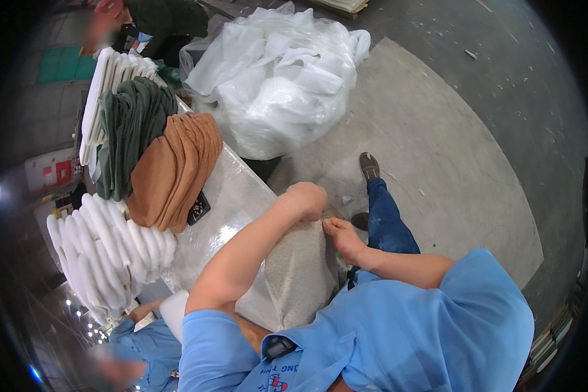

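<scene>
A grey-beige textured fabric piece [298,274], shaped like a cushion cover, hangs against the near edge of a table and in front of my body. At its upper end, my left hand [308,200] is closed on the fabric, with the fingers mostly turned away from view. My right hand [345,240] pinches the same upper edge between thumb and fingers, just to the right. The two hands are close together, and what lies inside the fabric is hidden.
Stacks of brown fabric pieces [179,166], dark green ones [134,134] and white padded ones [108,251] lie on the wrapped table [232,189], beside a black phone [199,208]. A large plastic bag of white wadding [274,78] stands beyond. Two other people are nearby at left.
</scene>
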{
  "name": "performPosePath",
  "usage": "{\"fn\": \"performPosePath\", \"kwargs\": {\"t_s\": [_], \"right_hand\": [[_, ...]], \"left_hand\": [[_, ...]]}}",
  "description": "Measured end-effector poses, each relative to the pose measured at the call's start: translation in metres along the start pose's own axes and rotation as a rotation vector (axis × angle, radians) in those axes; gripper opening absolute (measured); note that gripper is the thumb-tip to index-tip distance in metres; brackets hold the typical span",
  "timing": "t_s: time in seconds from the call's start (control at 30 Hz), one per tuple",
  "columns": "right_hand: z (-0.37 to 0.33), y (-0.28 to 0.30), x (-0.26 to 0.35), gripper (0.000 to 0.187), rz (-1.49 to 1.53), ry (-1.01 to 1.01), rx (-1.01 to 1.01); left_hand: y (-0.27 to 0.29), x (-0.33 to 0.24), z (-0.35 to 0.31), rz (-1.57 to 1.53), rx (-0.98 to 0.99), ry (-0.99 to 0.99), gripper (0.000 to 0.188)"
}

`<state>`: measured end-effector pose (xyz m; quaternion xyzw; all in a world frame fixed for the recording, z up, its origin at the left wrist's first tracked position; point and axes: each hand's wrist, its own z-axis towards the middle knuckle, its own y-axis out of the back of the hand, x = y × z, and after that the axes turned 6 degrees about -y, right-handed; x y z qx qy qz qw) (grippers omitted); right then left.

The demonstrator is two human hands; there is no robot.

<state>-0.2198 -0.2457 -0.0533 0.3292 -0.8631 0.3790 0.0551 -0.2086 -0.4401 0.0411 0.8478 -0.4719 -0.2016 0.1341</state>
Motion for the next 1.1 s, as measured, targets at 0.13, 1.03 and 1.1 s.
{"fn": "performPosePath", "kwargs": {"t_s": [0.13, 1.03, 1.1], "right_hand": [[-0.003, 0.002, 0.006, 0.029, -0.065, -0.018, -0.026], [-0.022, 0.019, 0.016, 0.034, -0.007, -0.066, 0.151], [-0.015, 0.024, 0.015, 0.045, -0.015, -0.058, 0.15]], "left_hand": [[0.002, 0.021, 0.003, -0.296, 0.113, -0.018, 0.024], [-0.073, 0.029, 0.089, -0.431, 0.052, -0.249, 0.043], [-0.047, 0.017, 0.08, -0.515, 0.124, -0.13, 0.052]]}}
